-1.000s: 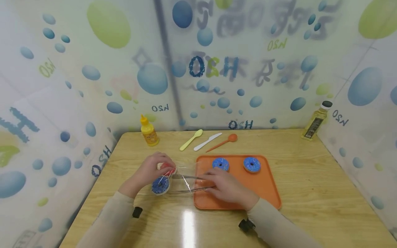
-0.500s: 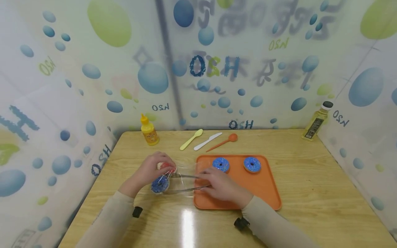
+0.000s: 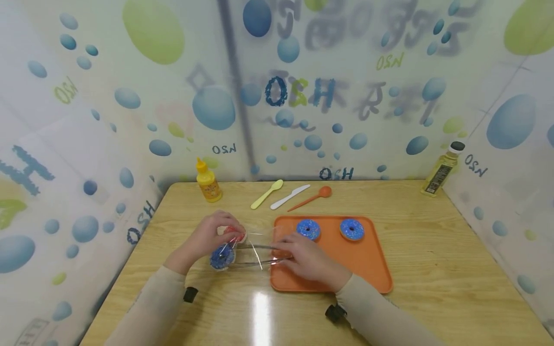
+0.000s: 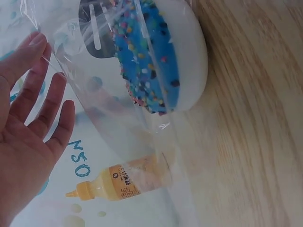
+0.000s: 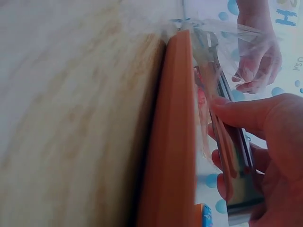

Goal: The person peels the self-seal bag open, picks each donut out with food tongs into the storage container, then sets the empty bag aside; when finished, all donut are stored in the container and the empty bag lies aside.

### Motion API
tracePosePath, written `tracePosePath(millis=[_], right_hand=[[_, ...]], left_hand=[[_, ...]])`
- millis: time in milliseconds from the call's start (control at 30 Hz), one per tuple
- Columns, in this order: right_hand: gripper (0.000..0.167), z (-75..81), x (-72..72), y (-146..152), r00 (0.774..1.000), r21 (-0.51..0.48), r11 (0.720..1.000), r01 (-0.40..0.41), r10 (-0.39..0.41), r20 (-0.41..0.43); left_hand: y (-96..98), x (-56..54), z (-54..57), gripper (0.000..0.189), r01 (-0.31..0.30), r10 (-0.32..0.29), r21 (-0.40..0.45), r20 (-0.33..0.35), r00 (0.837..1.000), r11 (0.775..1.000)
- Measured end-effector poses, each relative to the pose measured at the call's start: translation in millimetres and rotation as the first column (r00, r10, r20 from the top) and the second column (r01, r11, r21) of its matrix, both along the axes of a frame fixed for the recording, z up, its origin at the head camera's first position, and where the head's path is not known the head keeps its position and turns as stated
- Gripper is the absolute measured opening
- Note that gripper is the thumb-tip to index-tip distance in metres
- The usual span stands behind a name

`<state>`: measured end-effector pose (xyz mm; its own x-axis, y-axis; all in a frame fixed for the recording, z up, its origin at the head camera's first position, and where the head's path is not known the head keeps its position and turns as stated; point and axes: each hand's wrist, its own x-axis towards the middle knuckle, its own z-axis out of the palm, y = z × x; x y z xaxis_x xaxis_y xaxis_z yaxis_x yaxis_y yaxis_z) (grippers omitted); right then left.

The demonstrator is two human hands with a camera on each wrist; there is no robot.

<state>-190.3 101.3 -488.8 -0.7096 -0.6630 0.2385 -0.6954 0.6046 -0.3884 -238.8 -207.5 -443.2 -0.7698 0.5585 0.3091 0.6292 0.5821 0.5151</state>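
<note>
My left hand (image 3: 207, 242) pinches the rim of a clear plastic bag (image 4: 102, 109) between thumb and index finger, the other fingers spread loosely. My right hand (image 3: 309, 257) grips metal tongs (image 5: 232, 161), which reach left into the bag. One slotted tong end (image 4: 97, 30) lies against a blue-frosted, sprinkled donut (image 4: 151, 61); the other end is hidden. In the head view that blue donut (image 3: 222, 257) sits below the left hand, beside a red-topped donut (image 3: 235, 234) partly covered by the fingers. Whether the tongs squeeze the blue donut, I cannot tell.
An orange tray (image 3: 346, 278) carries two blue donuts (image 3: 352, 229). Behind lie a yellow-green spoon (image 3: 266, 194), a white knife (image 3: 290, 197) and an orange spoon (image 3: 313, 198). A yellow squeeze bottle (image 3: 209, 183) stands back left, an oil bottle (image 3: 441, 170) back right.
My right hand has shifted slightly left with the tongs, whose arms look a little closer together. The blue donut in the bag has edged left. My left hand has barely moved.
</note>
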Motion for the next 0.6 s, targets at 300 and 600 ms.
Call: tracePosePath(millis=[300,600], right_hand=[[0.047,5.7,6.5,8.9,1.0,-0.024,1.0,0.003,-0.003,0.005],[0.05,7.1,12.7,35.7,0.998,-0.032,0.998,0.057,-0.056,0.016]], left_hand=[[-2.2,-0.1,0.3,0.018,0.004,-0.004,-0.022,0.011,1.0,1.0],[-4.2,2.4,0.2,0.017,-0.025,0.025,-0.008,0.05,0.998,1.0]])
